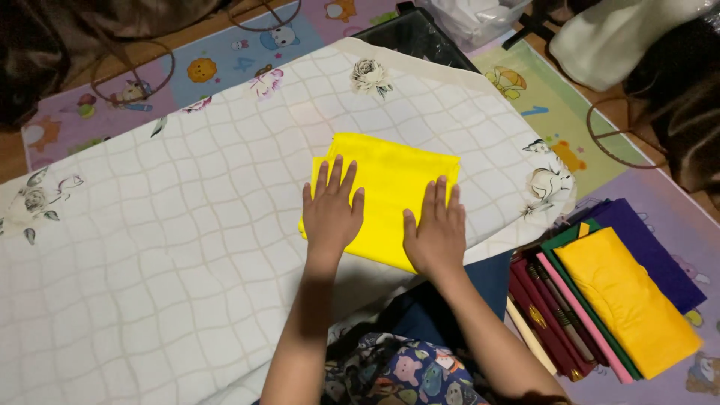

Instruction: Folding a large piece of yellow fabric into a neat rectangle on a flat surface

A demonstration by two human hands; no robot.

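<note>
Folded cloth [390, 191] on quilt [150, 247]; fabric stack [622, 300] right.

Both hands [384, 221] flat on yellow cloth [390, 187]

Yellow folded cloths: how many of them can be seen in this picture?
2. One bright yellow cloth lies on the white quilted sheet under both flat hands. One orange-yellow cloth lies on top of the stack at right. Others may be hidden inside that stack.
</note>
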